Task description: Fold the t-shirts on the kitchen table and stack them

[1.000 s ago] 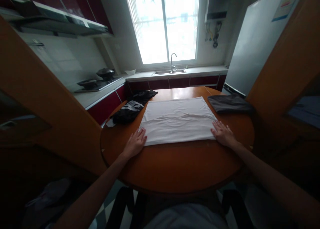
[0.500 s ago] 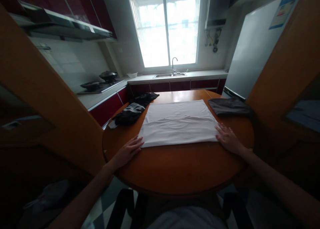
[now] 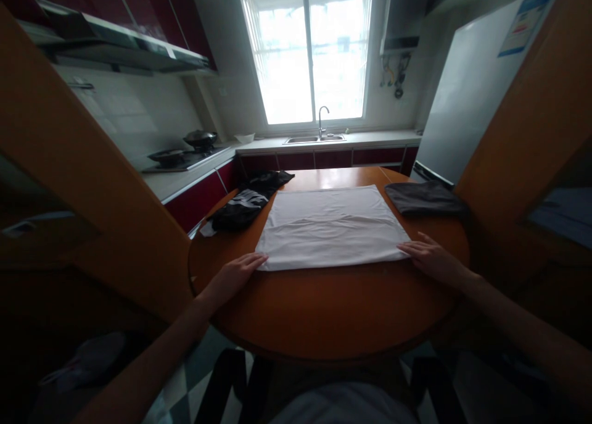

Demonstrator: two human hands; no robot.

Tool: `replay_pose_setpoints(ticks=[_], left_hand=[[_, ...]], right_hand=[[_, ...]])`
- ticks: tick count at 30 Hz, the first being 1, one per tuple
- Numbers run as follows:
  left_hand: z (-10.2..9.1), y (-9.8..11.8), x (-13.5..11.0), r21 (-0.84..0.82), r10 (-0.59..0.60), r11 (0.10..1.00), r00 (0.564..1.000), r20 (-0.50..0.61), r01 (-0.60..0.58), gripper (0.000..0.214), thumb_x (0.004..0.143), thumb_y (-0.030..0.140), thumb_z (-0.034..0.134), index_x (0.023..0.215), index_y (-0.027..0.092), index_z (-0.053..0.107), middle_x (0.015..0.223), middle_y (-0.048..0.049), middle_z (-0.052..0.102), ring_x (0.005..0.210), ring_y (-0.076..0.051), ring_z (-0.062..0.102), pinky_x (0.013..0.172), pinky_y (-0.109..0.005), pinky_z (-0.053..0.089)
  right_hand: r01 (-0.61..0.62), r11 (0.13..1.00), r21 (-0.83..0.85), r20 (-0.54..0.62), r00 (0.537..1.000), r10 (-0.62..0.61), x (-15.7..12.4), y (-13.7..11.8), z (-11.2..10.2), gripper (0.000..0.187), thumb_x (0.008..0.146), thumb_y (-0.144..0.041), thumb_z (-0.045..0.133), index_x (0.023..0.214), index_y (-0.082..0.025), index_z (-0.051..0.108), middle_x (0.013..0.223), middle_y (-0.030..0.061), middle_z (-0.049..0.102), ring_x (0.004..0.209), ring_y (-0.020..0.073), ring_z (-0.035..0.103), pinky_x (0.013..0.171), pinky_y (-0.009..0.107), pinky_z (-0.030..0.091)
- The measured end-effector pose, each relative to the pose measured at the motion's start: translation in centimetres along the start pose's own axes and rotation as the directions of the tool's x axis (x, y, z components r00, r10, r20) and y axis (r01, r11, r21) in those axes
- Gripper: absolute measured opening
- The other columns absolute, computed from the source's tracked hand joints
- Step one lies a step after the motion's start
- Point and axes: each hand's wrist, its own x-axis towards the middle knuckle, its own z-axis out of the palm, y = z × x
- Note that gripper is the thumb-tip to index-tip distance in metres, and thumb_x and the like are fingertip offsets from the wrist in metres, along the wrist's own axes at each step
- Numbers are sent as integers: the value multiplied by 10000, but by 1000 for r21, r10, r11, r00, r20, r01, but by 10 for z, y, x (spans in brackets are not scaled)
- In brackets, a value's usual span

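A folded white T-shirt lies flat on the round wooden table, a few creases running across its middle. At its near left corner, my left hand has its fingers closed together on the cloth's edge. My right hand pinches the near right corner, its fingertips on the fabric and one digit raised apart from the others. The thumb of my left hand is hidden.
Black clothing with a grey-white print lies at the table's left. A folded dark grey cloth is at the right. Beyond stand a counter with a sink, a stove with pans and a fridge.
Both hands lay flat with fingers spread on the shirt's near corners before; now their fingers have drawn together on its edges. My right hand has shifted slightly outward and toward me.
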Motion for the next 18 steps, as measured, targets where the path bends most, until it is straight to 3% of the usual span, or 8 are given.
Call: replay_pose_setpoints(ticks=[2,6,11,14,18], left_hand=[[2,-2,2,-25,-14,1000,1000,-28,13,425,959,170,400,1263,226,692,1328,-87,671,1192,-224,652,1065,-382,508],[2,-8,2,-107,-26,994,998,-63,19,372,960,247,434,1188,218,727,1298,-79,693,1192,-215,654,1074,-379,499],[-19,-5,-6,-223,-19,974,999,31,26,360,936,267,454,1123,233,759,1208,-65,739,1153,-220,675,1058,-369,502],[-44,6,-15,-357,-39,929,986,160,94,334,931,334,497,1070,213,775,1105,-77,764,1036,-237,706,957,-327,537],[-82,23,-32,-468,-97,841,927,363,272,402,938,481,523,860,166,761,827,-63,740,769,-211,667,713,-257,533]], right_hand=[[-15,1000,-5,-2,1000,15,0,0,-1,504,874,-71,452,1298,-250,659,1295,71,698,1187,225,656,1178,525,313],[-69,996,52,-50,996,72,-2,-1,0,339,939,-157,465,1142,-245,722,1249,72,722,1165,240,669,1100,515,415],[-93,963,253,-53,993,109,-13,-9,-8,259,956,-273,505,1034,-245,750,1160,78,755,1122,253,688,1051,485,467],[-177,872,456,27,982,185,-21,-21,-29,269,938,-382,550,989,-226,762,1095,100,764,1068,270,694,981,427,513],[-367,647,669,210,928,309,-28,-39,-72,392,886,-542,619,934,-180,763,960,105,756,924,276,686,841,360,532]])
